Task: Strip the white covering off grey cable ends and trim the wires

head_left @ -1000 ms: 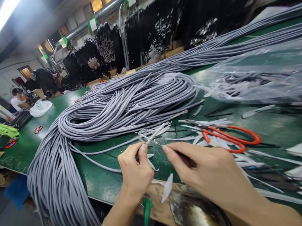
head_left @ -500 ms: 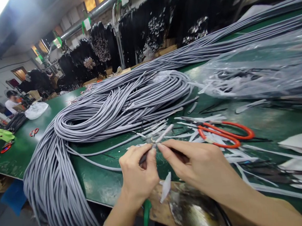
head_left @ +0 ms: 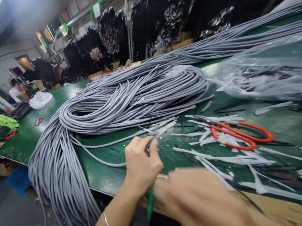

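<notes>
My left hand [head_left: 143, 158] is closed around the end of a grey cable [head_left: 102, 161], whose stripped tip pokes up between thumb and forefinger. The rest of that cable runs left toward a big bundle of grey cables [head_left: 129, 104]. Lower and to the right, my right hand [head_left: 182, 190] is smeared by motion, and its fingers do not show clearly. Orange-handled scissors [head_left: 235, 134] lie beyond it on the green table [head_left: 106, 178], on top of white strips [head_left: 221, 161].
A clear plastic bag [head_left: 272, 73] with white scraps lies at the right. Farther left are small red-handled scissors [head_left: 38, 121], a light green object [head_left: 6, 121] and a white plastic bag [head_left: 40, 100]. A person [head_left: 16, 89] is in the far left background.
My right hand has moved away from the cable tip, down toward me. My left hand keeps its grip on the cable. The view has shifted slightly.
</notes>
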Demonstrator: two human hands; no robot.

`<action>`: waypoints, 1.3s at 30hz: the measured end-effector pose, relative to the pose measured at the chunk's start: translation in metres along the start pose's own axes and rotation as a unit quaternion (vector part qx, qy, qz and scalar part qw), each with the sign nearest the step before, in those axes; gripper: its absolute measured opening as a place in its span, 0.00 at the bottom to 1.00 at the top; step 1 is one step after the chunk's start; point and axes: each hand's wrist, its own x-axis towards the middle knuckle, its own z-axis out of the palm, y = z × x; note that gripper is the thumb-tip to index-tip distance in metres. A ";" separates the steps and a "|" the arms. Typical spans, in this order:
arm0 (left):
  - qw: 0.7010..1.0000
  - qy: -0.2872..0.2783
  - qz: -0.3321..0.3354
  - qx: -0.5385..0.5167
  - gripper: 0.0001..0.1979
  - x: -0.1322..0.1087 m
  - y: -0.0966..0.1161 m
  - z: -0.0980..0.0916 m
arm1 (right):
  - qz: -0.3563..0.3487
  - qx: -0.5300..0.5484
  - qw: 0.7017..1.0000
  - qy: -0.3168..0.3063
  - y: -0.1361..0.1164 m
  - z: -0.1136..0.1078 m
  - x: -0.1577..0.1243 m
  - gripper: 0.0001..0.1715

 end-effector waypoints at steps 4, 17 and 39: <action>0.999 0.043 0.015 -0.001 0.11 -0.002 0.002 -0.005 | 0.041 -0.100 0.987 0.123 0.029 -0.006 0.011 0.08; 0.998 0.003 0.067 -0.008 0.12 -0.004 0.007 -0.007 | 0.081 -0.094 0.988 0.088 0.036 -0.004 0.014 0.16; 0.990 -0.078 -0.068 -0.101 0.14 0.000 0.008 -0.013 | 0.083 -0.066 0.992 0.075 0.041 0.006 0.011 0.16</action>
